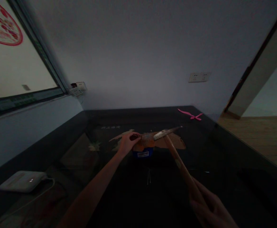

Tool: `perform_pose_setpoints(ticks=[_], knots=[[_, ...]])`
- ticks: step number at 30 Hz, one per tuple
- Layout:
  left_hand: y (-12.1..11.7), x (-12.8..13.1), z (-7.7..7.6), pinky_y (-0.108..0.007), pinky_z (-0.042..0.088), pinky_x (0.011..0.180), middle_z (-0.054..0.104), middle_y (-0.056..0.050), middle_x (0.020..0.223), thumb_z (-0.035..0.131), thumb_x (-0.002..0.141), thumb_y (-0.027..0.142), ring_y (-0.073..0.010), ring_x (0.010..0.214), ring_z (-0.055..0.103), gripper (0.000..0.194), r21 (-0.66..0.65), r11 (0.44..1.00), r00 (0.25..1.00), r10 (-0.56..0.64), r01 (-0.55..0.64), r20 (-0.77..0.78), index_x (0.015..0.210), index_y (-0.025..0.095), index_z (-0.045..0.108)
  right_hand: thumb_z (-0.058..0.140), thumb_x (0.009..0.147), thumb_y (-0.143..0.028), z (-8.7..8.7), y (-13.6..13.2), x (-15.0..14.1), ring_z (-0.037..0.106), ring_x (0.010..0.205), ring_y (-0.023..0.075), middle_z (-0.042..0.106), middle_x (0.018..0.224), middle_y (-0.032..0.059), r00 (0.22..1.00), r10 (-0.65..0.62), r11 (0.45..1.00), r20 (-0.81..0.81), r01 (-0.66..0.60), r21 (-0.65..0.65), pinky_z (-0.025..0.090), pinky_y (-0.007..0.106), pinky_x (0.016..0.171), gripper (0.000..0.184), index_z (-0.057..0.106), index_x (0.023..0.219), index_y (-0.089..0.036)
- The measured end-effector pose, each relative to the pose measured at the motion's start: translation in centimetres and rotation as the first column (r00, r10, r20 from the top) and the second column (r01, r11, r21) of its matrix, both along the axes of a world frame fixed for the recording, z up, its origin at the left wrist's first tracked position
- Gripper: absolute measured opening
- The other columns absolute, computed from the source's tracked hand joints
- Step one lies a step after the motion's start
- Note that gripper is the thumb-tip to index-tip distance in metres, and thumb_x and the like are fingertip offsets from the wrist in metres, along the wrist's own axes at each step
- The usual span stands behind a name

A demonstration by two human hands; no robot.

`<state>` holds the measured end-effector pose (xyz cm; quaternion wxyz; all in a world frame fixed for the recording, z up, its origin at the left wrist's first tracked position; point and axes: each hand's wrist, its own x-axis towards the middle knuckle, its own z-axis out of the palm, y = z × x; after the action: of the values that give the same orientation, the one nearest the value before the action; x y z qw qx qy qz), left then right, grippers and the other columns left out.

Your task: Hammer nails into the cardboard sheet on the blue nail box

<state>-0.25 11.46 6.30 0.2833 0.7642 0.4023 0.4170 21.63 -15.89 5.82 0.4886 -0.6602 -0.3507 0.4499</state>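
Observation:
A hammer [180, 160] with a wooden handle is in my right hand [211, 205], fingers wrapped round the lower handle. Its metal head hovers at or just above a brown, flat, cardboard-like piece [177, 141] with an irregular outline; contact cannot be made out. My left hand [127, 143] is closed at the left of this piece, thumb and fingers curled together. What they pinch is too dark and small to name. Beneath the middle of the piece stands a blue container [143, 153] with a white label. Two thin nail-like pins [149, 177] lie nearer to me.
The dark glossy table [167, 196] meets the wall at the back. A pink ribbon [193, 116] lies at the far right corner. On the left is a white device [24, 181] with a cable. Sockets [199, 77] are on the wall, and a window [17, 60] is at left.

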Motion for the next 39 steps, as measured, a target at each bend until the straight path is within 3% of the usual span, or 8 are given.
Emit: perform_pose_setpoints(ticks=[5, 8, 11, 16, 22, 29, 35, 39], knots=[[0.5, 0.2, -0.6, -0.030, 0.051, 0.072, 0.070, -0.005, 0.082, 0.064, 0.071, 0.026, -0.0176, 0.076, 0.065, 0.016, -0.046, 0.999, 0.999, 0.030, -0.028, 0.031, 0.083, 0.016, 0.068, 0.060, 0.075, -0.041, 5.3, 3.3, 0.4, 0.039, 0.035, 0.0061, 0.054, 0.057, -0.0055, 0.966, 0.245, 0.969, 0.087, -0.247, 0.019, 0.033, 0.017, 0.031, 0.066, 0.039, 0.136, -0.023], [0.8, 0.2, -1.0, -0.030, 0.051, 0.070, 0.070, -0.005, 0.081, 0.063, 0.073, 0.028, -0.0180, 0.075, 0.065, 0.018, -0.060, 0.998, 0.999, 0.012, -0.010, 0.043, 0.084, 0.016, 0.069, 0.061, 0.074, -0.038, 7.8, 4.8, 0.6, 0.042, 0.035, 0.0075, 0.058, 0.060, -0.0035, 0.933, 0.292, 0.950, 0.211, -0.308, 0.044, 0.035, 0.018, 0.030, 0.063, 0.044, 0.133, -0.024], [0.9, 0.3, -1.2, -0.029, 0.050, 0.069, 0.071, -0.004, 0.081, 0.061, 0.074, 0.029, -0.0183, 0.075, 0.065, 0.017, -0.066, 0.998, 0.999, -0.001, 0.004, 0.054, 0.084, 0.017, 0.070, 0.063, 0.072, -0.036, 9.1, 6.0, 0.5, 0.057, 0.051, 0.0141, 0.066, 0.078, 0.0025, 0.903, 0.299, 0.938, 0.310, -0.337, 0.076, 0.047, 0.023, 0.042, 0.059, 0.051, 0.128, -0.025], [0.5, 0.4, -0.7, -0.029, 0.049, 0.069, 0.071, -0.004, 0.080, 0.061, 0.074, 0.027, -0.0184, 0.074, 0.064, 0.017, -0.045, 0.998, 0.999, 0.040, -0.040, -0.002, 0.082, 0.016, 0.070, 0.064, 0.070, -0.031, 9.7, 7.7, -0.2, 0.063, 0.080, 0.0216, 0.067, 0.098, 0.0074, 0.846, 0.308, 0.927, 0.435, -0.370, 0.062, 0.053, 0.028, 0.065, 0.054, 0.057, 0.122, -0.020], [-0.1, 0.3, 0.0, -0.030, 0.048, 0.072, 0.071, -0.003, 0.082, 0.058, 0.076, 0.027, -0.0181, 0.076, 0.064, 0.017, -0.029, 0.999, 0.999, 0.021, -0.022, -0.030, 0.085, 0.017, 0.070, 0.052, 0.079, -0.031, 10.0, 8.3, -0.4, 0.055, 0.045, 0.0132, 0.062, 0.062, -0.0008, 0.786, 0.454, 0.883, 0.418, -0.458, -0.099, 0.048, 0.025, 0.044, 0.063, 0.035, 0.138, -0.019], [-0.4, 0.4, 0.3, -0.029, 0.047, 0.069, 0.071, -0.004, 0.081, 0.061, 0.075, 0.028, -0.0188, 0.075, 0.063, 0.017, -0.026, 0.996, 0.993, 0.086, -0.089, -0.084, 0.084, 0.016, 0.070, 0.056, 0.075, -0.029, 9.8, 8.5, -0.3, 0.060, 0.095, 0.0257, 0.062, 0.114, 0.0126, 0.725, 0.395, 0.887, 0.565, -0.461, -0.029, 0.047, 0.039, 0.084, 0.057, 0.049, 0.129, -0.012], [-0.4, 0.5, 0.2, -0.029, 0.048, 0.071, 0.071, -0.003, 0.081, 0.060, 0.076, 0.024, -0.0175, 0.074, 0.064, 0.015, -0.042, 0.998, 0.998, 0.050, -0.051, -0.026, 0.084, 0.018, 0.070, 0.060, 0.073, -0.027, 9.7, 8.1, -0.1, 0.058, 0.102, 0.0272, 0.061, 0.119, 0.0095, 0.767, 0.331, 0.887, 0.550, -0.451, 0.096, 0.043, 0.042, 0.091, 0.056, 0.051, 0.128, -0.020], [0.1, 0.5, -0.5, -0.028, 0.048, 0.069, 0.070, -0.004, 0.080, 0.061, 0.075, 0.028, -0.0179, 0.074, 0.064, 0.017, -0.056, 0.996, 0.997, 0.072, -0.073, -0.019, 0.083, 0.016, 0.070, 0.063, 0.071, -0.028, 9.0, 7.6, -0.1, 0.061, 0.094, 0.0271, 0.067, 0.106, 0.0090, 0.802, 0.283, 0.898, 0.526, -0.415, 0.148, 0.050, 0.039, 0.080, 0.051, 0.058, 0.122, -0.021]])
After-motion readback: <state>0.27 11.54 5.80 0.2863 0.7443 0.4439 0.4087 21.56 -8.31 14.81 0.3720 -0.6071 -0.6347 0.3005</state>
